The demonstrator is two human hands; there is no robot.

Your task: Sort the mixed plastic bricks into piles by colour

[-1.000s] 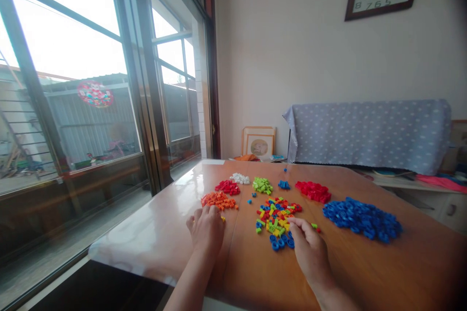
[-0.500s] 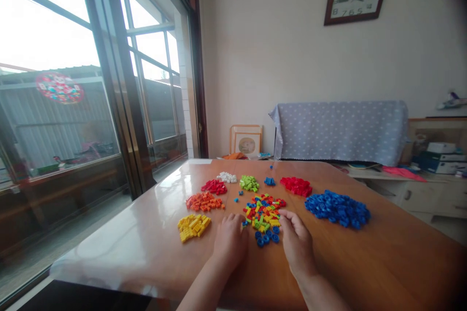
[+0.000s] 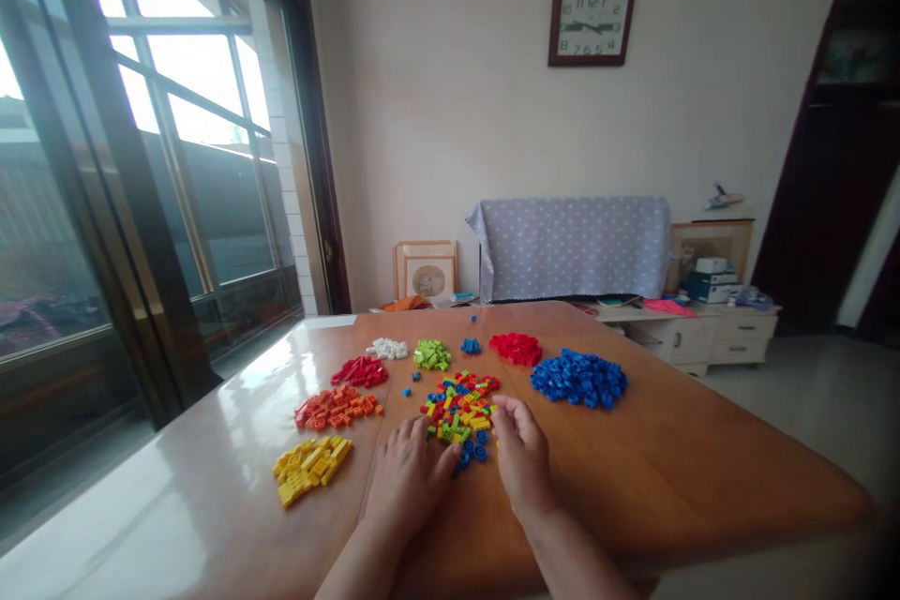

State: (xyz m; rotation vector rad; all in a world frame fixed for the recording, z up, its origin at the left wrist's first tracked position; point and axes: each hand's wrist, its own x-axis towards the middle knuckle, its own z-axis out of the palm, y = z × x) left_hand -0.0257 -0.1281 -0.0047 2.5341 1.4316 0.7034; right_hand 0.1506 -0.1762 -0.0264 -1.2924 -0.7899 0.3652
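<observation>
A mixed pile of small toy building bricks (image 3: pixel 460 408) in red, yellow, green and blue lies on the wooden table, between and just beyond my hands. My left hand (image 3: pixel 408 473) rests palm down at its near left side, fingers stretched out and thumb apart, close to several round blue bricks (image 3: pixel 480 452). At the pile's right edge, my right hand (image 3: pixel 521 455) has thumb and fingers closed together; what they hold, if anything, is hidden. Left of my left hand are yellow bricks (image 3: pixel 313 467), with orange bricks (image 3: pixel 337 408) behind them.
Sorted heaps ring the mixed pile: dark red bricks (image 3: pixel 360 371), white bricks (image 3: pixel 386 349), lime green bricks (image 3: pixel 431 354), red bricks (image 3: pixel 516 349) and a large blue heap (image 3: pixel 580 378). A few blue pieces (image 3: pixel 471 347) sit farther back. The table (image 3: pixel 675 459) has a rounded right corner.
The view has swung to the right, so everything sits farther left. My left hand has turned flatter, its thumb now spread toward the round blue bricks. My right hand stays at the pile's right edge.
</observation>
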